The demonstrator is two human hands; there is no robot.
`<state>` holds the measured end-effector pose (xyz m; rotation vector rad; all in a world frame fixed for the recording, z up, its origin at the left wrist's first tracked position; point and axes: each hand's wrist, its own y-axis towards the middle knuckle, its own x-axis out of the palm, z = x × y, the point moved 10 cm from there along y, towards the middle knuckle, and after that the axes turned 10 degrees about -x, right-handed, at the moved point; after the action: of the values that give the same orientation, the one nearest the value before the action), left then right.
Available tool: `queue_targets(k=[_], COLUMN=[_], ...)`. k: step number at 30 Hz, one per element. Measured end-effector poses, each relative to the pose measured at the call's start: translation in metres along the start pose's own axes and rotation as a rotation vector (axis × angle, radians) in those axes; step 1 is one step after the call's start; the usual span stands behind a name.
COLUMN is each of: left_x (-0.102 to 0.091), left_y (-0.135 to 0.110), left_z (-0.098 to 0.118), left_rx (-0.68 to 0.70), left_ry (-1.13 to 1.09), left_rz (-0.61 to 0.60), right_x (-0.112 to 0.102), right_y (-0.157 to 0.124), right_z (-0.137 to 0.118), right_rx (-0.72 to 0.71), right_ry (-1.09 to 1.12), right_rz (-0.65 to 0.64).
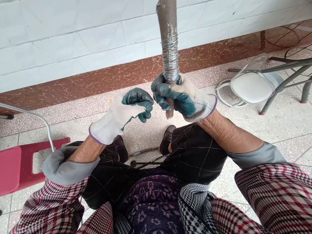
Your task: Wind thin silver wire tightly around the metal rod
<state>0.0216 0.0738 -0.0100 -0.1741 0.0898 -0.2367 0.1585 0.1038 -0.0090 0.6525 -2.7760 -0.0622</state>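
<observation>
I sit looking down at my knees. My right hand [181, 94], in a white and green glove, is closed round a brown rod [166, 19] that stands upright in front of me. Thin silver wire [170, 58] is wound in tight turns round the rod just above that hand. My left hand [129, 110], gloved the same way, is closed in a pinch just left of the rod, with a thin strand of wire [159, 103] running between the two hands.
A red plastic stool [14, 169] stands at the left with a grey metal tube [46, 126] over it. A white round seat on a grey metal frame [253, 86] stands at the right. Metal rods [143, 159] lie on the tiled floor between my feet. A tiled wall is ahead.
</observation>
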Motion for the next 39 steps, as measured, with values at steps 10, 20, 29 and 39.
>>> queue_targets(k=[10, 20, 29, 39], left_x=[-0.021, -0.012, -0.026, 0.006], left_y=[-0.017, -0.015, -0.004, -0.010], left_z=[-0.008, 0.012, -0.014, 0.004], left_rx=[-0.128, -0.046, -0.081, -0.192], left_ry=[-0.483, -0.624, -0.320, 0.045], left_rz=[0.020, -0.140, -0.031, 0.050], right_x=[0.001, -0.003, -0.014, 0.007], right_y=[0.000, 0.003, 0.006, -0.001], right_z=[0.000, 0.006, -0.003, -0.003], right_rx=[0.006, 0.007, -0.079, 0.015], right_ry=[-0.048, -0.060, -0.056, -0.145], right_rz=[-0.076, -0.084, -0.057, -0.076])
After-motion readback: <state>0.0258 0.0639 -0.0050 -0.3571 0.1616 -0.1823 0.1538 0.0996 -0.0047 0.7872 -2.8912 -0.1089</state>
